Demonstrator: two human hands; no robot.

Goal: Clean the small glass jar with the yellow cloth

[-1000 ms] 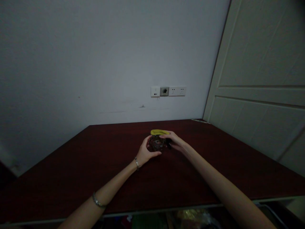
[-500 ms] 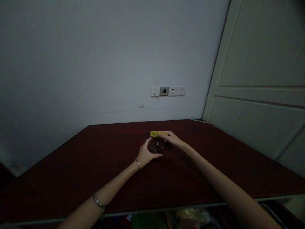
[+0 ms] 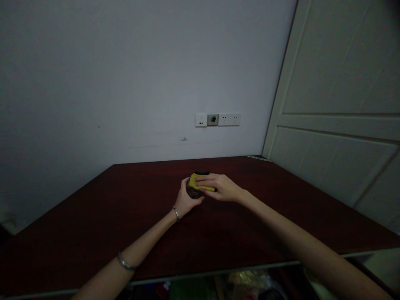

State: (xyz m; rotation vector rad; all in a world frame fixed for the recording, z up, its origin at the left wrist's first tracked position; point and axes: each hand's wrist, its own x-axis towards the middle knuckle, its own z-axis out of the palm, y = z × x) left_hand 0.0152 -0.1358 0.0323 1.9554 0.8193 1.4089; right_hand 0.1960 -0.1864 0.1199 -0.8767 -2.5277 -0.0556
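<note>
Now that the cloth [image 3: 192, 181] has slid from the glass's [image 3: 193, 193] twelve-o'clock edge over its top, likely bringing that face into contact, your left hand [image 3: 185, 201] cups the glass mid-table in a wide curve, ten to five o'clock; your right hand [image 3: 222, 186] grips the cloth from three, fingers nearly straight toward nine.

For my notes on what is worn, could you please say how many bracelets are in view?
2: a wrist bracelet just behind the left hand, and a forearm bracelet farther up the same arm. Upper arms are out of view.
</note>
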